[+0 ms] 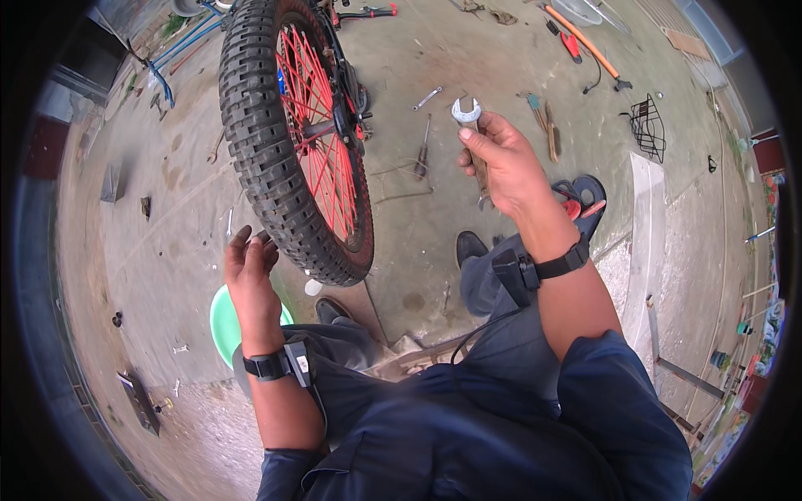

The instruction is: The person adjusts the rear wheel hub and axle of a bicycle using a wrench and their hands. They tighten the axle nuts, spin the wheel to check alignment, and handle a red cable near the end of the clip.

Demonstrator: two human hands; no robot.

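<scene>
From my end of the feed: right hand is up ahead of the body, right of the wheel, closed around a wrench. Thumb lies along the shaft, fingers wrap behind it. The silver open end sticks up past the thumb, the other end pokes out below the fingers. I read the wrench as roughly upright in view, a slight tilt, well apart from the wheel.

Left hand is lower, beside the bottom of the wheel. Fingers loosely bent and a bit spread, tips dark, nothing visible in the grasp. At the knobbly tire edge I can't tell if fingers touch or just overlap in view. Wheel has red spokes, stands upright between the two hands.

Under the left forearm I get a green basin, partly hidden by arm and leg. A small wrench lies on the concrete just beyond the left fingers. White disc sits by the tire's lower end, near the left shoe.

Beyond the right hand: another small wrench and a screwdriver on the floor, brush off to the right. Farther right, a black wire rack; up top, an orange bar. Sandal is near the right wrist. I see a black strap on each wrist.
</scene>
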